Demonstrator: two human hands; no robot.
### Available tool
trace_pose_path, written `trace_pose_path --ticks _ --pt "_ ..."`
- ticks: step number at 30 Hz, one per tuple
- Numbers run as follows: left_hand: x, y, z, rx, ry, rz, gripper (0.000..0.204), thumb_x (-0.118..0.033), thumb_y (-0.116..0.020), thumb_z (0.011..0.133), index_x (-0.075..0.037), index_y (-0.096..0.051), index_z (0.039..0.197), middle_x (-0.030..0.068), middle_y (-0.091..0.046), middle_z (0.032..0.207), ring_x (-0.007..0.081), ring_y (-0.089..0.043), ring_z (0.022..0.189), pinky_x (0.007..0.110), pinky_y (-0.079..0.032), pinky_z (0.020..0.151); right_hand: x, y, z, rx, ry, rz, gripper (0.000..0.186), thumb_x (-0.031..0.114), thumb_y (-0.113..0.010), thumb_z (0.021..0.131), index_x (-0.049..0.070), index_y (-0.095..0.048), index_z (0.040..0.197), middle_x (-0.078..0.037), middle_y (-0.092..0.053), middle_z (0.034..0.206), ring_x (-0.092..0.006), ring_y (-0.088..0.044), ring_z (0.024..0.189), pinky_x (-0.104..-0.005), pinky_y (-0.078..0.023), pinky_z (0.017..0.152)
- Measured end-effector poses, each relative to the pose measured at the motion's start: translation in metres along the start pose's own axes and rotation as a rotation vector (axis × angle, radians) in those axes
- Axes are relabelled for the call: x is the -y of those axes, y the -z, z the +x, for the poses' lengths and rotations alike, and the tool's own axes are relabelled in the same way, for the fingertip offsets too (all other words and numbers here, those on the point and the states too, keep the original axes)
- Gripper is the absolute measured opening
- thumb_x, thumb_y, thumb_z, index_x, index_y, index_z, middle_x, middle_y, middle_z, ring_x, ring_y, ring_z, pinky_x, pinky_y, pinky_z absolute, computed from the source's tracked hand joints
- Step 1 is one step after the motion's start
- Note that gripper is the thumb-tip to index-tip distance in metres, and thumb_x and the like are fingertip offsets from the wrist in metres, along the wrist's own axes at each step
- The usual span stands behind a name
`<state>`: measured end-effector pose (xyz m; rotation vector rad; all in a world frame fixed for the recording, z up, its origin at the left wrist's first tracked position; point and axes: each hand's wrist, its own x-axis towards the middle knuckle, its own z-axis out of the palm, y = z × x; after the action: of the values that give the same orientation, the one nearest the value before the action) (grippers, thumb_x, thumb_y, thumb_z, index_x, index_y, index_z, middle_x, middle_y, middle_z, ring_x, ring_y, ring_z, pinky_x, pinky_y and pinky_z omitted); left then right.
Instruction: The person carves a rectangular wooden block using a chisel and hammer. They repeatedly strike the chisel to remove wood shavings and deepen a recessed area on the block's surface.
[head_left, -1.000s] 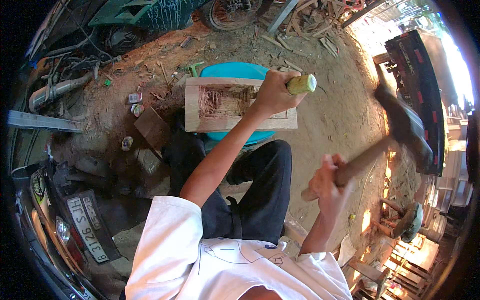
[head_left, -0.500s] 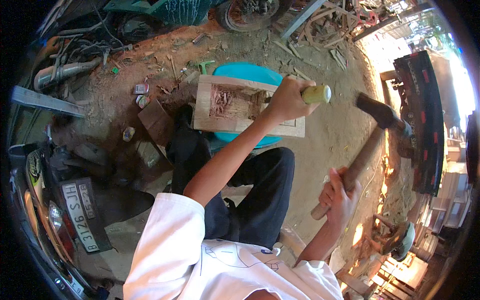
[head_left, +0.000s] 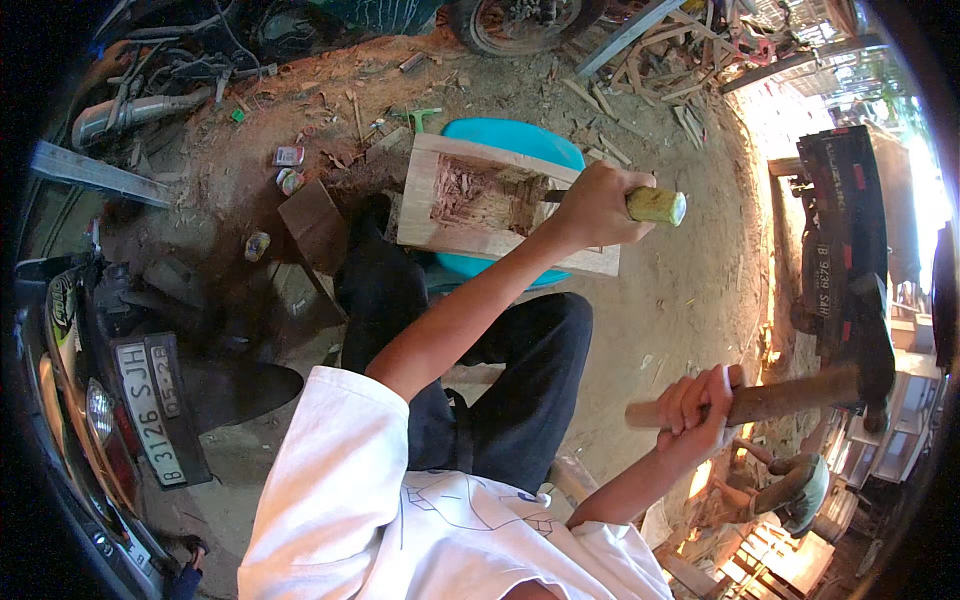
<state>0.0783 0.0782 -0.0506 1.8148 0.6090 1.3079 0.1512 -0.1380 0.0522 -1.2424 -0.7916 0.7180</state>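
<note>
A pale wooden block (head_left: 422, 195) with a rough rectangular hollow cut into its top lies across a round turquoise stool (head_left: 520, 138) in front of my knees. My left hand (head_left: 600, 207) is wrapped round a chisel (head_left: 658, 206) with a yellow-green handle. The chisel leans over, its dark blade reaching left into the right end of the hollow; my hand hides part of it. Off to the right, away from the block, my right hand (head_left: 698, 408) grips the wooden handle of a hammer (head_left: 795, 394). The dark hammer head is at the far right.
Wood scraps and litter are strewn over the dirt floor (head_left: 660, 280). Parked motorcycles (head_left: 150, 115) stand on the left and at the back. A cardboard box (head_left: 312, 230) is left of the stool. Another person (head_left: 790, 490) crouches at lower right, below a dark truck tailgate (head_left: 840, 220).
The hammer has swung outward and down to the right, its head moving away from the chisel. My left hand keeps its hold on the chisel, with the blade at the hollow's right end.
</note>
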Motion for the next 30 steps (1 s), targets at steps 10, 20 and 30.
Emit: trace_pose_path --ticks 10,20,30 --pt "0.0 0.001 -0.002 -0.04 0.017 -0.054 0.018 -0.017 -0.068 0.063 -0.005 -0.054 0.065 0.0124 -0.054 0.056 0.0284 -0.058 0.053 0.036 -0.042 0.051 0.002 -0.006 0.0 -0.129 -0.093 0.005 0.014 0.004 -0.06 0.083 0.01 -0.048 0.078 0.004 -0.034 0.046 -0.0052 -0.029 0.032 -0.0216 -0.024 0.03" --pt "0.001 0.001 -0.001 -0.057 0.023 -0.061 0.017 -0.016 -0.067 0.063 -0.006 -0.054 0.065 0.0123 -0.054 0.056 0.0278 -0.057 0.052 0.036 -0.04 0.05 0.006 -0.008 0.002 -0.206 -0.153 -0.092 0.015 0.006 -0.063 0.081 0.007 -0.05 0.074 0.004 -0.037 0.047 -0.0055 -0.032 0.034 -0.0224 -0.025 0.031" --pt "0.003 0.004 0.001 -0.078 -0.006 -0.061 0.017 -0.017 -0.068 0.062 -0.006 -0.055 0.064 0.0125 -0.055 0.057 0.0269 -0.058 0.053 0.036 -0.041 0.051 0.006 -0.01 0.006 -0.18 -0.292 -0.112 0.012 0.004 -0.061 0.081 0.008 -0.051 0.079 0.004 -0.038 0.048 -0.0049 -0.031 0.034 -0.0228 -0.023 0.031"
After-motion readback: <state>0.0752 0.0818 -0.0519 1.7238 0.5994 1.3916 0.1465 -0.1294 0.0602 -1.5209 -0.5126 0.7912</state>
